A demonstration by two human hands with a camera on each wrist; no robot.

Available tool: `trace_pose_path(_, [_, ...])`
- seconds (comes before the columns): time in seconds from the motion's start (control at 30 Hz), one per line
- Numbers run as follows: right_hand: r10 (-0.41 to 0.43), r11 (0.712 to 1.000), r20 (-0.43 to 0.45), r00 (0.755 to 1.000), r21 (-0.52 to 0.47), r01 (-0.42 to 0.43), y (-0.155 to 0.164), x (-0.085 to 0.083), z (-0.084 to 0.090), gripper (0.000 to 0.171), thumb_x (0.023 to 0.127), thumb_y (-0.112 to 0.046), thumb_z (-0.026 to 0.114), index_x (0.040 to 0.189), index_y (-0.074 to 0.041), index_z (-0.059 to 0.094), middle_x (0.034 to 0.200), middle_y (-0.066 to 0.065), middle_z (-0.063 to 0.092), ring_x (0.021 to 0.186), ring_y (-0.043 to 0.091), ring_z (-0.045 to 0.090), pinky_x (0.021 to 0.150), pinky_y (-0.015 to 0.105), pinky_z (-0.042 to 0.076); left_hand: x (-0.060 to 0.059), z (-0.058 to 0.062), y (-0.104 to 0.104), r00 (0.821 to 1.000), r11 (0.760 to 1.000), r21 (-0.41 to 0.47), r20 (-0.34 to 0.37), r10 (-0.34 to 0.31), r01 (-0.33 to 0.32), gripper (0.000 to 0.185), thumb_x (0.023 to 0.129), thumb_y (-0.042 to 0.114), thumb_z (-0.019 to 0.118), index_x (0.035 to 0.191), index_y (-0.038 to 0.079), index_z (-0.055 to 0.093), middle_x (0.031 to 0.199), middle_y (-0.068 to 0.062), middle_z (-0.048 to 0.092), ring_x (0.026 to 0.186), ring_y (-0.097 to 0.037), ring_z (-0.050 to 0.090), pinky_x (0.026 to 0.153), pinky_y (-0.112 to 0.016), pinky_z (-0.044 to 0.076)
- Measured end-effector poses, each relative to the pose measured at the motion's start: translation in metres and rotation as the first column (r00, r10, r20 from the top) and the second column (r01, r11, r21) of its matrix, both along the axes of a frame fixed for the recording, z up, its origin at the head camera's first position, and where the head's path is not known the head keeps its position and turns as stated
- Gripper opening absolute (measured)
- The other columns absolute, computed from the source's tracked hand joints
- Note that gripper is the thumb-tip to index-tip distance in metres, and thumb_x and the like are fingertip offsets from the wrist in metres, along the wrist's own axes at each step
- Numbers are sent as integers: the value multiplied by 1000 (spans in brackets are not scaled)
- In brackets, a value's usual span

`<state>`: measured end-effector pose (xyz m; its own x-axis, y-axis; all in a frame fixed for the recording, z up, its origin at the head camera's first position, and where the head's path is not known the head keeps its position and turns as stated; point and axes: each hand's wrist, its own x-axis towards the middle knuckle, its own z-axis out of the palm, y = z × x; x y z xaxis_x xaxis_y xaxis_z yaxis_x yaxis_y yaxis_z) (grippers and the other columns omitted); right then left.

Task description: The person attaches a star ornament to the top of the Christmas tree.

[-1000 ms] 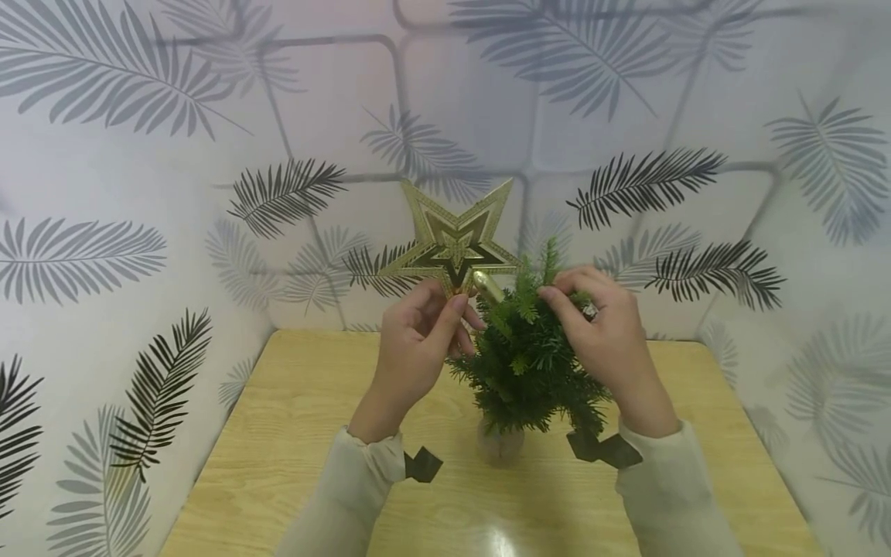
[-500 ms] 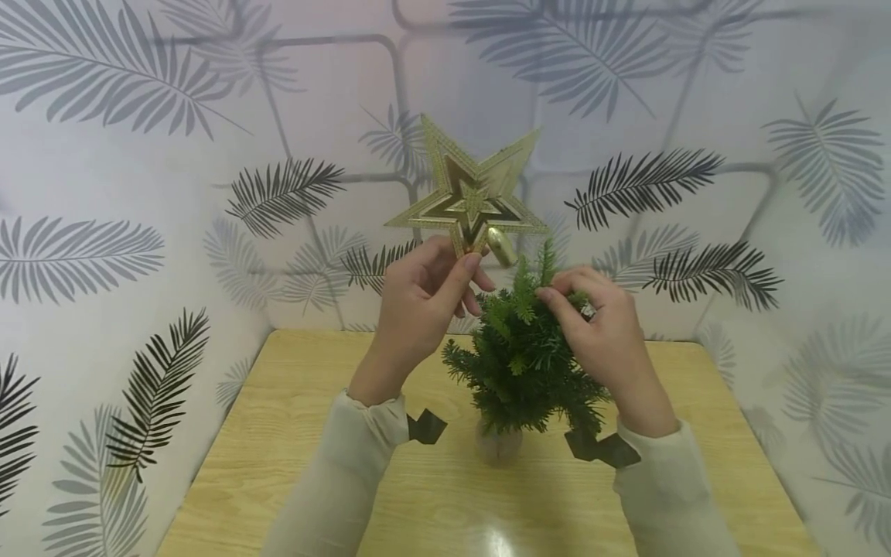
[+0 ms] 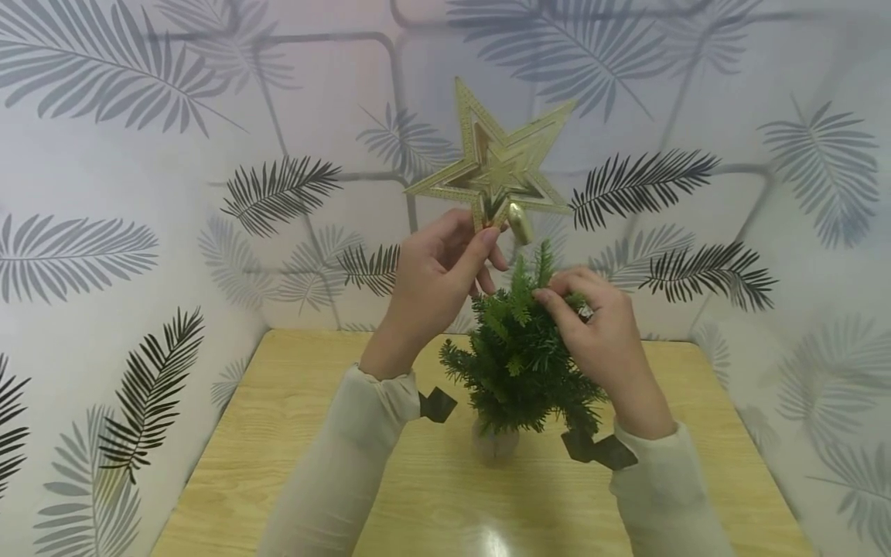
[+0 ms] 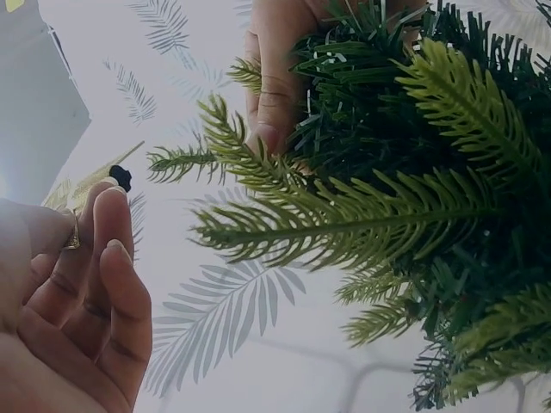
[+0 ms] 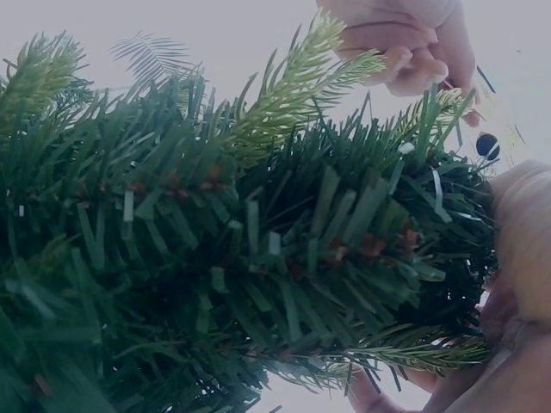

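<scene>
The gold star [image 3: 500, 166], held apart at 12 o'clock from the green tree [image 3: 518, 371], looks light, stiff and slick, best held by its 7 o'clock point, where the left hand [image 3: 438, 271] pinches it; the right hand [image 3: 602, 329] pinches the tree's tip.

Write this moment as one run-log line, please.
left hand: pinches gold star; right hand: grips tree near top; star: above tree, apart

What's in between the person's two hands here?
In the head view, light-green sprigs atop the small tree stand between the left hand and right hand.
</scene>
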<state>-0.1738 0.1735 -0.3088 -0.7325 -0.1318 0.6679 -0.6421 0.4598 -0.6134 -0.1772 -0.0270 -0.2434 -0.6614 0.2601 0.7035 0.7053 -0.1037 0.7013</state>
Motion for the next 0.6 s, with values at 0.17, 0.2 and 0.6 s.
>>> trace_pose_path(0.17, [-4,1000,-3,1000,10,4,-1,1,0,14,91,-11,66,78,-7,64,89,0,65,91,14,59,82,31,45,-14,-10,4,1000,1000,0,-4,-28,28,11,98,4,53,100,-4,60,75,-13,64,51,-31,58,46,-35,48])
trace_pose_path(0.2, [-6,1000,-3,1000,11,6,-1,1,-1,15,92,-12,66,77,-8,64,89,-1,65,91,13,59,82,31,45,-17,-12,4,999,1000,-1,-9,-31,31,11,98,6,53,101,-2,61,75,-11,63,51,-30,58,45,-35,47])
trace_pose_path(0.6, [-15,1000,-6,1000,11,15,0,0,-2,14,91,-15,66,79,-9,64,92,-2,65,91,13,59,82,33,45,-2,7,11,1000,998,-52,-11,-21,20,11,96,-2,53,98,-9,61,73,-21,62,51,-31,58,49,-35,51])
